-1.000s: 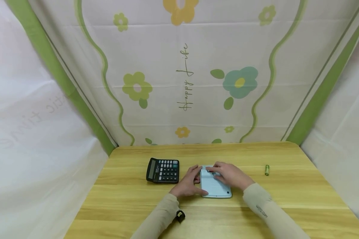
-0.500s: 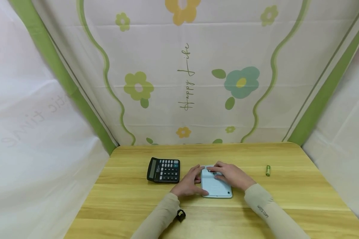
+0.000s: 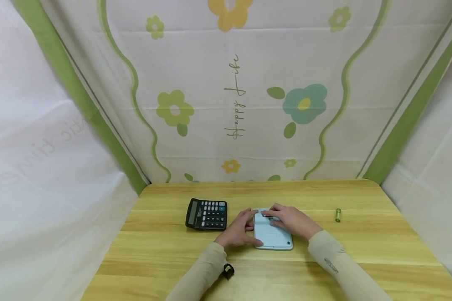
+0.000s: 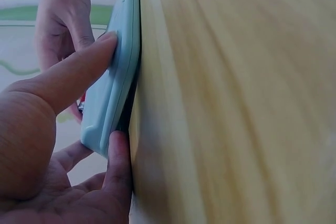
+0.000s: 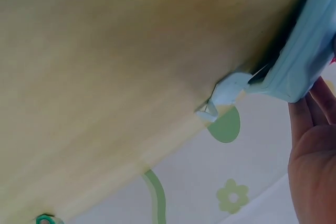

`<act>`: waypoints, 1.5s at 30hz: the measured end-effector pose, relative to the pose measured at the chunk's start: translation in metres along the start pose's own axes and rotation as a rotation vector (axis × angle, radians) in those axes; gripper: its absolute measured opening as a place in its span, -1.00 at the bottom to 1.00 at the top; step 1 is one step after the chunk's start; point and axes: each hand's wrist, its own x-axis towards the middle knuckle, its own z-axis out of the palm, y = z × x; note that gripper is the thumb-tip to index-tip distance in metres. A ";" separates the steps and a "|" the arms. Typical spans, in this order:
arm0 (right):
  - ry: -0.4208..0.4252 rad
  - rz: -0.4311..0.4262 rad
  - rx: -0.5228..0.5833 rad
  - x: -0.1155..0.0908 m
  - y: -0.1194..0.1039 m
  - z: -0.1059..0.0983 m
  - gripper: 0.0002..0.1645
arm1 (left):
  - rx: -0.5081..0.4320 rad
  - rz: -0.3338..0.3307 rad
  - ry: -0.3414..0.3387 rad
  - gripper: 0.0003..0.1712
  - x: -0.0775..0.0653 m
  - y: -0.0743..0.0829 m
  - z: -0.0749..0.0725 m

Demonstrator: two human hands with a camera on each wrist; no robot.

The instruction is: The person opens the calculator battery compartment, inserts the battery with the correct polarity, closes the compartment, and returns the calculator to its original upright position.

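Observation:
A light blue calculator (image 3: 273,238) lies face down on the wooden table. My left hand (image 3: 235,235) grips its left side, the thumb on the back near the front corner and the other fingers along the edge. Over the far end of the calculator's back, my right hand (image 3: 294,220) pinches a small battery with a red casing and a metal end (image 4: 82,104), largely covered by the fingers. A small light blue plastic piece with a clip (image 5: 230,88) lies on the table just beyond the calculator in the right wrist view.
Left of my hands sits a black calculator (image 3: 207,215), keys up. A green battery (image 3: 338,215) stands or lies alone at the right. Beside the left sleeve is a small black object (image 3: 228,271). A flowered cloth (image 3: 196,138) hangs behind the table's far edge.
The head view has shifted very slightly. Both hands keep their places on the light blue calculator, with the right fingers still at the battery.

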 end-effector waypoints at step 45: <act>0.021 0.032 -0.073 -0.011 0.005 0.004 -0.45 | 0.009 -0.045 0.033 0.17 0.000 0.001 0.002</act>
